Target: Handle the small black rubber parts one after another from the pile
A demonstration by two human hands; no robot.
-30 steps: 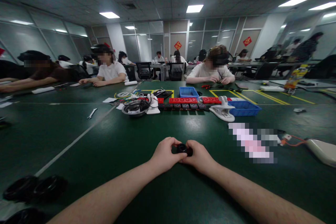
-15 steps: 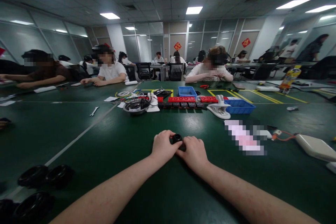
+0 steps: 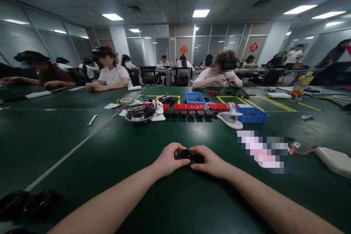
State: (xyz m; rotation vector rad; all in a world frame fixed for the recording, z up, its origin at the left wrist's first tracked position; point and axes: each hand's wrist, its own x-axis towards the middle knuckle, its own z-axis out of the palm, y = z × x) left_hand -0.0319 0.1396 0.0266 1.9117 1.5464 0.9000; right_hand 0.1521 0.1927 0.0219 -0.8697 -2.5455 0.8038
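Observation:
A small black ring-shaped part point(image 3: 187, 154) with a round hole in its top is at the middle of the table, low on or just above the surface. My left hand point(image 3: 171, 159) grips it from the left, thumb in front and fingers behind. My right hand point(image 3: 210, 161) is curled just to the right, its index fingertip near the ring's edge. Inside its curve is a dark piece, partly hidden; its kind cannot be made out. At the lower left lie larger black tyre-like rings point(image 3: 42, 203).
Ahead are red socket strips point(image 3: 189, 106), a metal bowl point(image 3: 138, 115), a white clip base point(image 3: 231, 117) and blue bins point(image 3: 253, 114). A wrench point(image 3: 92, 120) lies left. A cabled cream power bank point(image 3: 333, 161) is right. Co-workers point(image 3: 219, 71) sit opposite.
My hands have drawn slightly apart, the right one moving right off the ring while the left keeps hold. The view has shifted slightly; the tyre-like rings sit lower in it.

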